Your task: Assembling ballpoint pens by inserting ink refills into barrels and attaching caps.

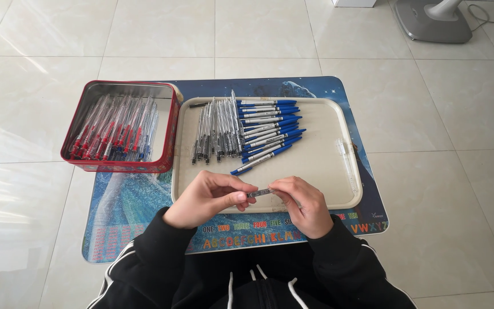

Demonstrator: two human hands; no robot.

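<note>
A pale tiled floor [258, 34] fills the frame, with a grey fan base [438, 23] at the upper right. In the middle lies a blue picture mat [127, 200] (letters and number words run along its lower edge). On it, centre right, sits a beige plastic tray [321, 166] bearing a fanned row of blue-capped pens [270, 129], a bunch of clear pen barrels [215, 131] to their left and one clear barrel [347, 160] alone by the right rim. At the centre left a red tin box [170, 137] holds clear barrels with red refills [112, 129]. Low in the frame, over the tray's near rim, the left hand [207, 197] and right hand [301, 203] meet, the fingers of each pinched together on an end of a small pen part [260, 193] held level between them.
</note>
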